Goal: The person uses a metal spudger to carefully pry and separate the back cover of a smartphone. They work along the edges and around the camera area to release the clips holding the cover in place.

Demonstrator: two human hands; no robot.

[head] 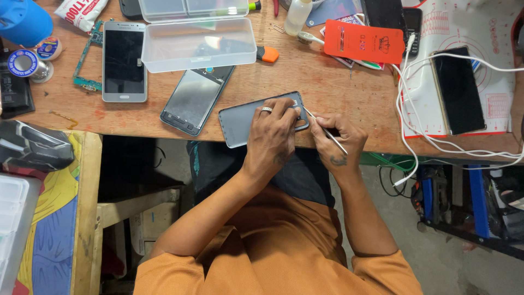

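A dark grey phone body [240,121] lies back-up at the near edge of the wooden table [305,76]. My left hand [273,136], with a ring on one finger, presses down on its right half and holds it. My right hand [335,139] grips thin metal tweezers [327,132] whose tip points at the phone's upper right corner, by the left fingertips. The part of the phone under my left hand is hidden.
A second dark phone frame [194,101] and a white phone [124,61] lie to the left. A clear plastic box [197,43] stands behind. A red card [364,41], white cables [415,109] and a black phone [457,90] are to the right. Solder spools [24,63] sit far left.
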